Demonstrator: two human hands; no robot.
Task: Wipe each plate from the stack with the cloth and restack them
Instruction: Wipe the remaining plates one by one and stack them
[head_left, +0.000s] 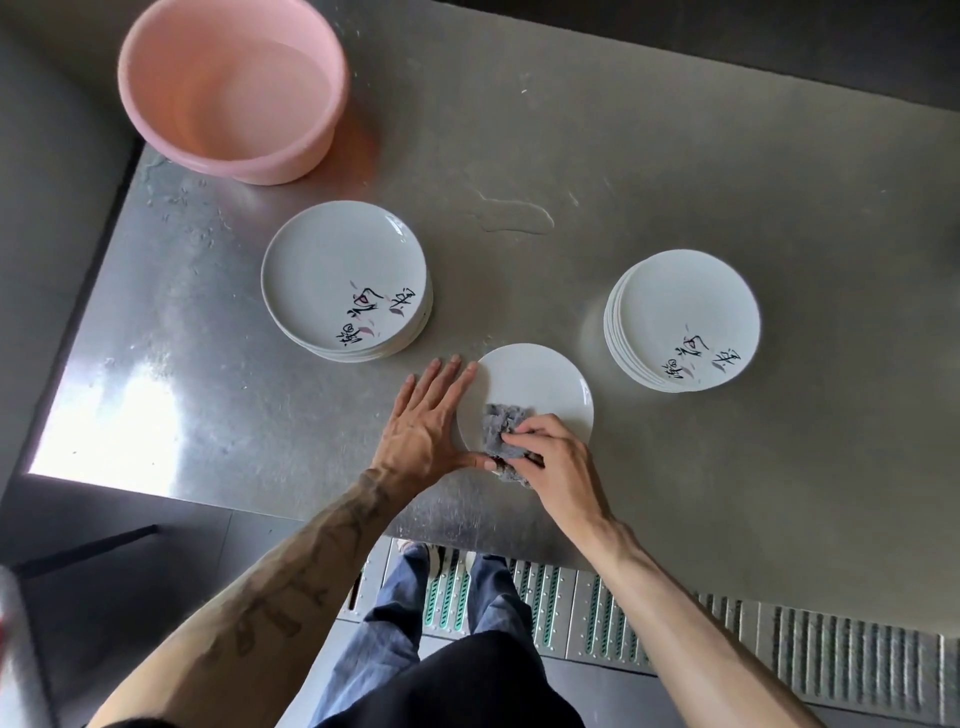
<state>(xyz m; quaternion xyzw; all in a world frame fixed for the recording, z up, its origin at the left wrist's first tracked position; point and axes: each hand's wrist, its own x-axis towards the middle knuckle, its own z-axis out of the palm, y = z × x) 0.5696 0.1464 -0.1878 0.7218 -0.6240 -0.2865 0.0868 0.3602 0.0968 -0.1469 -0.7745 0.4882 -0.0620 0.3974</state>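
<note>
Single white plate (535, 387) lies flat on the steel table (727, 156), close to the table's near edge and roughly midway between two stacks. Grey cloth (501, 431) is bunched on the near-left part of the plate and hangs over its near rim. Right hand (558, 462) holds the cloth with curled fingers, pinching it from above. Left hand (431, 415) lies flat on the table, its straight, slightly spread fingers set along the plate's left rim and the thumb reaching along the near rim up to the cloth. Left stack (332, 270) of printed plates stands farther back and to the left, apart from the single plate, with a strip of bare metal between. Right stack (683, 312) stands to the right, also apart, with a similar gap. Pink basin (231, 88) sits at the far left corner, right at the table's left edge. Shallow puddle (514, 215) lies behind the plate, between the stacks. Bare metal runs wide to the right of the right stack and to the left of the left stack, the latter spotted with droplets. Floor grate (623, 623) runs below the near edge.
</note>
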